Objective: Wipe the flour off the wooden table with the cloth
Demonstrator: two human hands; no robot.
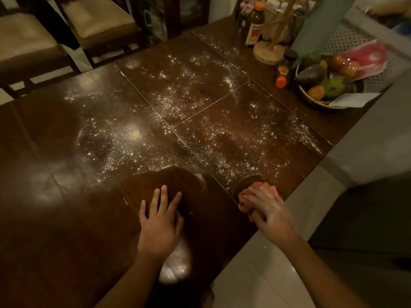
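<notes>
Flour [200,121] speckles most of the wooden table [55,174]. From our head view, our right hand [264,210] grips the bunched pink cloth [249,197] at the near edge; our left hand [161,221] lies flat, fingers spread. Wiping looks barely begun; next we sweep outward.

Fruit basket [311,101], brown bottle [254,25], wooden stand [268,52], cushioned chairs [97,21], tiled floor [278,252]

Your left hand [160,221] lies flat, fingers spread, on the wooden table [55,196]. Your right hand [270,215] grips a bunched pink cloth [255,193] at the near edge, beside the scattered flour [200,121].
</notes>
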